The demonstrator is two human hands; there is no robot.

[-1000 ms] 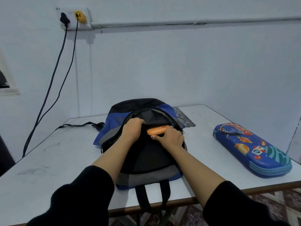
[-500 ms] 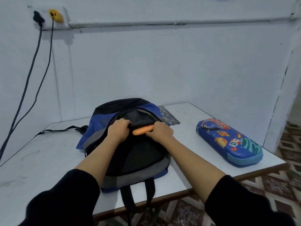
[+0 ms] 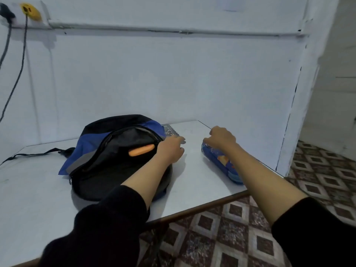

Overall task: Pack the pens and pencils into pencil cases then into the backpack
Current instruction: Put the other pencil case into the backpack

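Note:
A black and blue backpack (image 3: 107, 170) lies on the white table (image 3: 194, 182) with its top zip open. An orange pencil case (image 3: 141, 150) pokes out of that opening. My left hand (image 3: 171, 149) hovers just right of the opening with loosely curled fingers, holding nothing. To the right lies a blue pencil case (image 3: 221, 160) with a planet print, partly hidden under my right forearm. My right hand (image 3: 221, 138) is on its far end, fingers curled over it.
A dark patterned flat piece (image 3: 170, 130) peeks out behind the backpack. A backpack strap (image 3: 38, 154) trails left across the table. Two cables hang from a wall socket (image 3: 28, 10) at top left. The table's front edge (image 3: 212, 204) borders tiled floor at the right.
Both hands let go of the backpack opening and the orange pencil case and moved right. My right hand now reaches the blue pencil case. The view has turned to the right.

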